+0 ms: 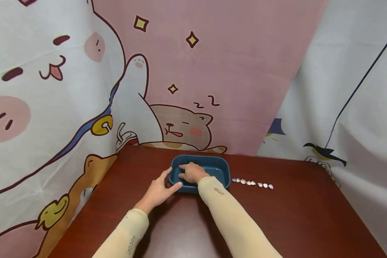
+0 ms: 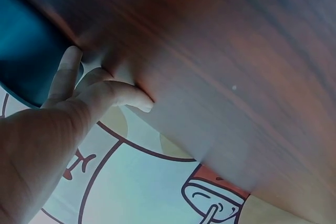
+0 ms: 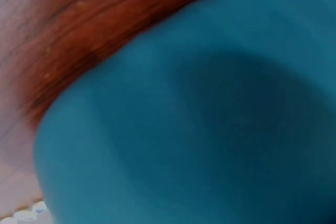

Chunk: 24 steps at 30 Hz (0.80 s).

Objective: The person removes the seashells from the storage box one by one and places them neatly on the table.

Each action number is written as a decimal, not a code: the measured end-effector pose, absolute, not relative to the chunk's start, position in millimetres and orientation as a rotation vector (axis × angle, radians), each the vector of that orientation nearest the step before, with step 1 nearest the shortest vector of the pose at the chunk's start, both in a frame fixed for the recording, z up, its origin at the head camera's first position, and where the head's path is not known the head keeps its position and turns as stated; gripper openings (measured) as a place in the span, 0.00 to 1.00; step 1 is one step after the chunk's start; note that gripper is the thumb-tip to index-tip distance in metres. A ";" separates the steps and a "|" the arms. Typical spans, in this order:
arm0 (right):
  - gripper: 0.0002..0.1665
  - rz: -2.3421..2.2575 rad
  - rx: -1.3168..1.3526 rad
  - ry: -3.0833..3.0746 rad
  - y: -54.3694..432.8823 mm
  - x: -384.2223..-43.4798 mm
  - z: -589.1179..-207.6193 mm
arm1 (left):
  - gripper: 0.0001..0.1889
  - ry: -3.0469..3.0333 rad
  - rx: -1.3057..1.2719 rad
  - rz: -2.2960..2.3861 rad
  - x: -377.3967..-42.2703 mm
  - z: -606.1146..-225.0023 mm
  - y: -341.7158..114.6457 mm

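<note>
A dark blue rectangular basin [image 1: 217, 160] sits on the table in the head view. My left hand [image 1: 159, 192] is at its left end, thumb and fingers spread about the corner; in the left wrist view the fingers [image 2: 128, 96] reach down beside the basin's wall [image 2: 31, 51]. My right hand [image 1: 193, 172] is inside the basin's left half, index finger and thumb pointing left with a gap between them. Its own palm hides part of the basin floor. The right wrist view shows only the basin [image 3: 147, 129], with a dark shadow across it.
Right of the basin, several small, shiny, whitish shell-like pieces [image 1: 249, 182] lie in a row on the reddish-brown table [image 1: 296, 208]. A cartoon-printed cloth [image 1: 238, 71] hangs behind the table's back edge and along its sides.
</note>
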State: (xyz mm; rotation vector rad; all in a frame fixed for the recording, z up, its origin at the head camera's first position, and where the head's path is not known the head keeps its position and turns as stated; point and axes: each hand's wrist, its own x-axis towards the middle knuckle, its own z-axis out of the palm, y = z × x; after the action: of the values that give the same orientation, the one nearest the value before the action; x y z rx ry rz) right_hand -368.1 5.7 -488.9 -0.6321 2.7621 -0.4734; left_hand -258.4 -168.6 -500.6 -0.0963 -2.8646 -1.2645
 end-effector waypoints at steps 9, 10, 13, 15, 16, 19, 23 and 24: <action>0.10 -0.536 -0.749 2.931 23.3 -369.5 -502.7 | 0.48 -2.865 -0.095 -1.230 -259.0 -503.8 -167.6; 0.09 -0.551 -0.763 2.937 26.2 -369.6 -503.1 | 0.48 -2.866 -0.090 -1.229 -259.2 -503.7 -167.8; 0.07 -0.596 -0.801 2.928 33.7 -369.1 -503.9 | 0.49 -2.873 -0.081 -1.230 -259.3 -502.4 -168.9; 0.13 -0.621 -0.845 2.903 38.2 -368.2 -504.7 | 0.49 -2.872 -0.079 -1.228 -258.6 -501.9 -169.3; 0.16 -0.634 -0.867 2.892 39.9 -367.6 -505.2 | 0.49 -2.872 -0.079 -1.230 -258.0 -501.6 -169.3; 0.17 -0.663 -0.918 2.870 43.2 -365.1 -506.3 | 0.49 -2.871 -0.073 -1.233 -256.6 -502.5 -169.0; 0.05 -0.673 -0.949 2.866 45.4 -361.5 -504.4 | 0.49 -2.866 -0.068 -1.240 -256.4 -503.3 -167.3; 0.05 -0.665 -0.953 2.862 46.1 -360.6 -503.4 | 0.49 -2.868 -0.070 -1.238 -256.6 -503.3 -166.6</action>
State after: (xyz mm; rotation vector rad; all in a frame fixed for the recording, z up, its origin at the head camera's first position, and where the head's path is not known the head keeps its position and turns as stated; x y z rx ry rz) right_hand -360.6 46.1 -503.4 -0.9527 2.8621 -0.6653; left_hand -256.6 -166.6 -503.3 -0.0705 -2.8679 -1.2378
